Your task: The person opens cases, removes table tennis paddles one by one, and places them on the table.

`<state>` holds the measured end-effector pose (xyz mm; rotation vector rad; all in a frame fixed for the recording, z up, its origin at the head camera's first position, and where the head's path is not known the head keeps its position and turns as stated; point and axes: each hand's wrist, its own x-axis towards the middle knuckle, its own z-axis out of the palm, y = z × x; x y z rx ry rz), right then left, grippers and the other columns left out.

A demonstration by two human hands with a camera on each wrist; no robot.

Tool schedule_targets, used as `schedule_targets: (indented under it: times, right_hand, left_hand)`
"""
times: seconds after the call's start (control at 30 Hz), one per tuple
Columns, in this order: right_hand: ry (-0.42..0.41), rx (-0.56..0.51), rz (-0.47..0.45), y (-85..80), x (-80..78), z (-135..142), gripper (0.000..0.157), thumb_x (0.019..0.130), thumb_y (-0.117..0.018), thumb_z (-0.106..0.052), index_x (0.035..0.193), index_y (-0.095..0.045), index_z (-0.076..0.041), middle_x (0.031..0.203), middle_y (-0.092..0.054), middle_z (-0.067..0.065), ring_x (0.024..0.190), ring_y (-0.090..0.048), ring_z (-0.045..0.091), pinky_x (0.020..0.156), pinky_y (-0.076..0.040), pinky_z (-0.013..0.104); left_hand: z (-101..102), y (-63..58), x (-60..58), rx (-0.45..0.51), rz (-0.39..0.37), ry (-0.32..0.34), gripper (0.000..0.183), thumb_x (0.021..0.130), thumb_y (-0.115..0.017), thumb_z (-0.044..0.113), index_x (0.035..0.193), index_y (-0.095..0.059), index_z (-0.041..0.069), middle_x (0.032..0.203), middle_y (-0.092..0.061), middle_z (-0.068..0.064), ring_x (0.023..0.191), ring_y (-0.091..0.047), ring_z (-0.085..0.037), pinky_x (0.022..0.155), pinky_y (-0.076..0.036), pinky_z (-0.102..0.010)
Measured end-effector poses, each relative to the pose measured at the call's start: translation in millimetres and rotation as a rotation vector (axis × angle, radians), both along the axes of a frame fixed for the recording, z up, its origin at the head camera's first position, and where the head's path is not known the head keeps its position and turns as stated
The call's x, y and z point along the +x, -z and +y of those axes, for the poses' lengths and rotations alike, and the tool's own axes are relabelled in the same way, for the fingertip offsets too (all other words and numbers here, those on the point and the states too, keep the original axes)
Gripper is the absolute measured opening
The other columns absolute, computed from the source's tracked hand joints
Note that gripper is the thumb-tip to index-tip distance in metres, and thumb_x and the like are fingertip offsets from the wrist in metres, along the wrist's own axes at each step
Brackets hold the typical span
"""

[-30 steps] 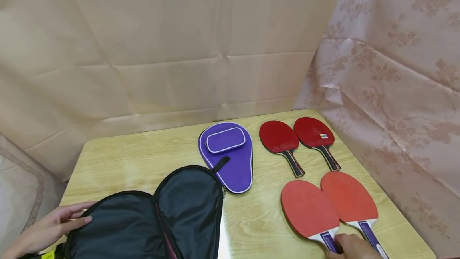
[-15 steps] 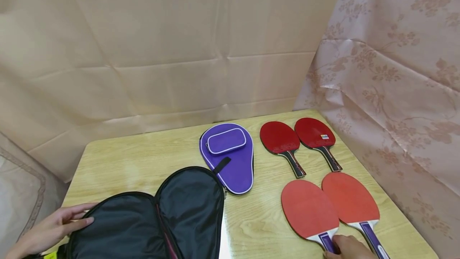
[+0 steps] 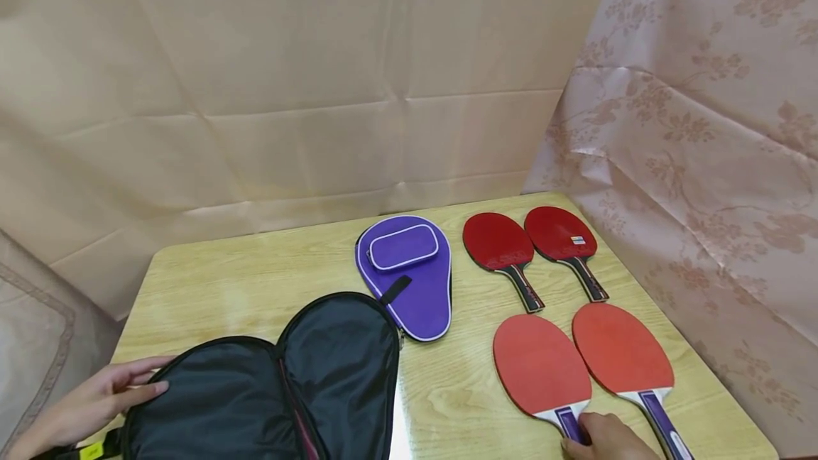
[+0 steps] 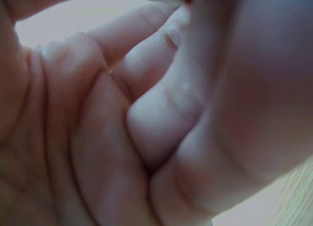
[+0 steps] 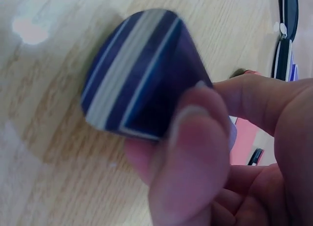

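Observation:
An unzipped black paddle case [image 3: 341, 368] lies spread at the lower left of the head view, its two halves folded apart. My left hand [image 3: 96, 400] pinches its left rim, thumb on top. In the left wrist view, curled fingers [image 4: 166, 99] fill most of the picture. My right hand [image 3: 610, 439] grips the purple-and-white handle of an orange-red table tennis paddle [image 3: 542, 364] at the lower right. From the right wrist, the striped butt of the handle [image 5: 142, 74] shows, with the thumb pressed along it. A matching paddle [image 3: 623, 348] lies just to its right.
A purple paddle case [image 3: 424, 304] with a white-edged pocket lies at the back middle, close against the black case. Two dark red paddles, one plain [image 3: 497, 241] and one with a small sticker [image 3: 556, 229], lie at the back right. A fabric wall [image 3: 287, 91] rises behind the table.
My right hand and the gripped paddle have moved a little to the left and up in the view, drawing away from the matching paddle. The left hand keeps its hold on the black case.

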<state>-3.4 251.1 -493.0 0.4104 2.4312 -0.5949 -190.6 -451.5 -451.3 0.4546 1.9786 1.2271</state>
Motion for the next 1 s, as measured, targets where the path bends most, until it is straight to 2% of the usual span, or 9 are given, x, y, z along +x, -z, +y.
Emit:
schedule_targets:
  times: [0.1,0.17,0.3,0.47,0.67,0.83,1.0]
  right_hand:
    - [0.018,-0.003,-0.034,0.5,-1.6,2,0.032,0.089,-0.072,-0.032,0.080,-0.056,-0.006,0.068,-0.051,0.004,0.063,-0.050,0.016,0.062,-0.039,0.029]
    - [0.030,-0.005,-0.059,1.1,-1.7,4,0.033,0.090,-0.072,-0.034,0.082,-0.057,-0.005,0.069,-0.052,0.004,0.064,-0.050,0.017,0.063,-0.039,0.029]
    - [0.037,-0.003,-0.056,2.1,-0.9,5,0.032,0.089,-0.072,-0.033,0.081,-0.059,-0.006,0.068,-0.053,0.003,0.064,-0.050,0.016,0.063,-0.039,0.029]
    - [0.023,0.016,-0.046,3.7,0.6,8,0.030,0.090,-0.072,-0.032,0.080,-0.059,-0.007,0.067,-0.052,0.002,0.064,-0.050,0.015,0.062,-0.038,0.030]
    - [0.030,0.013,-0.058,6.0,0.2,13,0.031,0.089,-0.072,-0.034,0.081,-0.060,-0.007,0.068,-0.053,0.003,0.064,-0.050,0.016,0.063,-0.039,0.030]
    - [0.026,0.023,-0.057,6.3,0.3,16,0.031,0.089,-0.072,-0.034,0.081,-0.060,-0.007,0.068,-0.053,0.003,0.064,-0.050,0.016,0.063,-0.038,0.030]
    - [0.030,0.009,-0.043,3.0,0.3,18,0.030,0.089,-0.073,-0.032,0.080,-0.060,-0.007,0.068,-0.052,0.002,0.064,-0.049,0.015,0.063,-0.037,0.029]
  left_hand:
    - [0,-0.2,-0.1,0.010,-0.010,0.009,0.057,0.108,-0.038,0.010,0.144,-0.010,-0.024,0.137,-0.058,-0.020,0.106,-0.062,0.006,0.081,-0.056,-0.028]
    - [0,-0.9,0.0,-0.002,-0.001,0.014,0.058,0.108,-0.038,0.010,0.144,-0.009,-0.025,0.137,-0.056,-0.025,0.106,-0.062,0.006,0.081,-0.056,-0.028]
    - [2,-2.9,1.6,-0.027,0.019,0.015,0.059,0.108,-0.039,0.011,0.144,-0.009,-0.025,0.136,-0.051,-0.035,0.105,-0.063,0.005,0.080,-0.057,-0.029]
    - [4,-3.9,4.2,-0.060,0.043,-0.004,0.060,0.107,-0.041,0.013,0.144,-0.012,-0.025,0.135,-0.049,-0.040,0.103,-0.063,0.006,0.079,-0.057,-0.028]
    - [4,-3.7,4.8,-0.061,0.044,-0.012,0.060,0.107,-0.041,0.013,0.144,-0.012,-0.024,0.136,-0.049,-0.039,0.104,-0.061,0.008,0.079,-0.056,-0.027]
    - [4,-2.6,4.3,-0.019,0.031,0.001,0.059,0.108,-0.040,0.011,0.145,-0.011,-0.024,0.136,-0.050,-0.036,0.105,-0.063,0.005,0.080,-0.057,-0.029]
    - [3,-1.5,3.4,0.042,0.001,0.010,0.057,0.107,-0.038,0.008,0.145,-0.010,-0.024,0.136,-0.058,-0.021,0.107,-0.064,0.001,0.082,-0.057,-0.030]
